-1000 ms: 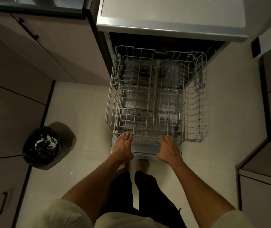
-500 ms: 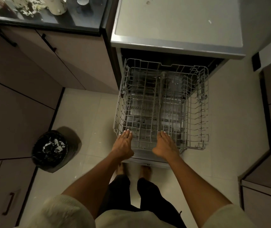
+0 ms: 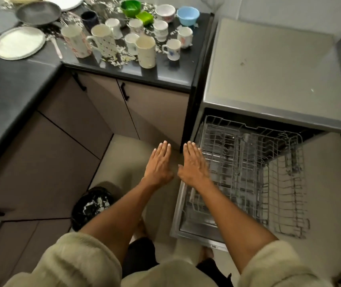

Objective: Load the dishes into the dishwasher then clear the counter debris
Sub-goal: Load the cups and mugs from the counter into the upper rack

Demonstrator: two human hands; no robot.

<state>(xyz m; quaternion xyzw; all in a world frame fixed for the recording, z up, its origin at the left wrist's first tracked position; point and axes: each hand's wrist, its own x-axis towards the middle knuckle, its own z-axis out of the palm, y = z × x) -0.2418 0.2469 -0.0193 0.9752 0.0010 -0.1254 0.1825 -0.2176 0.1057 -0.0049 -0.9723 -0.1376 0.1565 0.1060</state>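
My left hand [image 3: 158, 164] and right hand [image 3: 193, 164] hover flat, each grip spread and holding nothing; the dishes [image 3: 144, 51] crowd the far surface [image 3: 173, 75], the rack [image 3: 254, 175] just right.

Three tall cream mugs stand on the black tabletop [image 3: 169, 77]: one far left [image 3: 76, 41], one beside it [image 3: 103, 40], one nearer [image 3: 146, 51]. Around them sit about eight small white patterned cups, such as one near the right edge [image 3: 172, 49]. Two green plastic bowls, round [image 3: 130, 7] and square [image 3: 144, 18], one pale blue bowl [image 3: 187, 15], one dark mug [image 3: 89, 18]. Two round steel plates: one grey [image 3: 38, 13], one pale [image 3: 19, 42]. One wire dishwasher rack [image 3: 269, 172]. One black-lined bin [image 3: 92, 204]. Two hands, left hand [image 3: 159, 164] and right hand [image 3: 193, 164].
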